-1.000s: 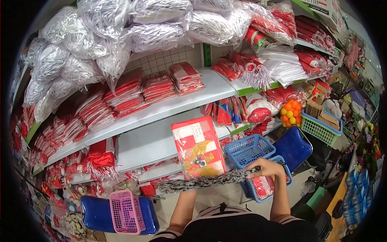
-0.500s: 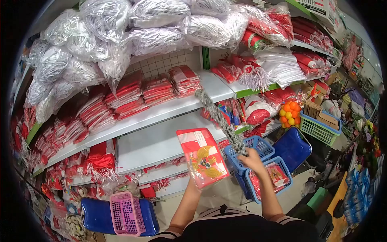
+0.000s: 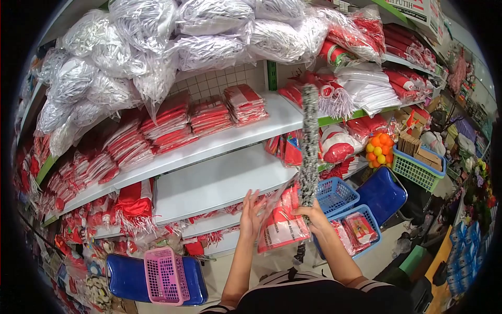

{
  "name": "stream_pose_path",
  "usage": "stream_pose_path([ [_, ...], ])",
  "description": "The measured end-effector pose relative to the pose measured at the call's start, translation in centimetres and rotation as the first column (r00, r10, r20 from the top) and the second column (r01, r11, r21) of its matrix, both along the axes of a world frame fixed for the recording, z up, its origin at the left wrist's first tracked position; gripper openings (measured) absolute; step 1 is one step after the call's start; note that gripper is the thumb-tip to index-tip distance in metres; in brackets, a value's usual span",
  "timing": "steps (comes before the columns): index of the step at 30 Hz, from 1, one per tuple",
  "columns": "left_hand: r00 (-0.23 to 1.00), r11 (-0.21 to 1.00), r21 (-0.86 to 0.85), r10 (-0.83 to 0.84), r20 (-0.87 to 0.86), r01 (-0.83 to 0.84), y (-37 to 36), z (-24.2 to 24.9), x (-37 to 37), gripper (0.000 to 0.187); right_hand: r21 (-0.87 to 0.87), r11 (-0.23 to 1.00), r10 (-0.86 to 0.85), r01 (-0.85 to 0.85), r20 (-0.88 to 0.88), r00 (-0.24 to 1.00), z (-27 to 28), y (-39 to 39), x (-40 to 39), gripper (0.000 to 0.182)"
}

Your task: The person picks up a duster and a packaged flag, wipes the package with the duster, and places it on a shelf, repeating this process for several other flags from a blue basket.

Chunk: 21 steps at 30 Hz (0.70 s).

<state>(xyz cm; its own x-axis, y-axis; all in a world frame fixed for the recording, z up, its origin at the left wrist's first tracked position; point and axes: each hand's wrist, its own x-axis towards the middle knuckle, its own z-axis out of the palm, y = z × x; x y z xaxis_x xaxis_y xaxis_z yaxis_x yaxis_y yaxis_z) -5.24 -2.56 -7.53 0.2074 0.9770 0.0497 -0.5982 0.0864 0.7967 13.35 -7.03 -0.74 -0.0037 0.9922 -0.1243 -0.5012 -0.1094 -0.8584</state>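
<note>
My right hand (image 3: 316, 213) grips the handle of a grey fuzzy duster (image 3: 309, 141), which stands almost upright in front of the shelves. A red and white packet in clear plastic (image 3: 282, 222) hangs tilted between both hands, and my right hand also pinches its edge. My left hand (image 3: 252, 213) is at the packet's left side with fingers spread, touching or just beside it. Behind the hands is a white shelf (image 3: 209, 180) with a bare stretch.
Stacks of red and white packets (image 3: 209, 115) fill the upper shelf, with white bagged goods (image 3: 157, 47) above. Blue baskets (image 3: 334, 194) sit lower right, one holding packets (image 3: 358, 227). A pink basket (image 3: 164, 275) rests on a blue stool (image 3: 123, 277). A green basket (image 3: 418, 167) is at right.
The duster swung up from lying level to nearly upright. The packet dropped lower and turned edge-on, passing from my left hand's grip toward my right hand; my left hand opened.
</note>
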Motion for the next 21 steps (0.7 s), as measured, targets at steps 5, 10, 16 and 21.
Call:
stream_pose_path([
  [5, 0.908, 0.987, 0.021, -0.156, 0.389, 0.161, -0.9, -4.0, 2.0, 0.043, 0.104, 0.994, -0.011, 0.026, -0.142, 0.990, -0.4, -0.3, -0.4, 0.064],
  [10, 0.815, 0.990, 0.001, -0.118, 0.568, 0.142, -2.8, -2.7, 2.7, 0.041, 0.120, 0.992, 0.010, -0.023, 0.113, 0.994, -0.4, -0.9, 0.5, 0.049],
  [16, 0.789, 0.995, 0.021, -0.088, 0.608, 0.095, -2.1, -0.3, 1.4, 0.039, -0.023, 0.878, 0.233, -0.478, 0.893, 0.384, -0.3, -2.9, 7.0, 0.050],
  [21, 0.755, 0.994, 0.053, -0.110, 0.647, 0.099, -1.4, 0.5, 1.3, 0.037, -0.024, 0.770, 0.112, -0.638, 0.989, 0.097, 1.8, -3.2, 10.2, 0.051],
])
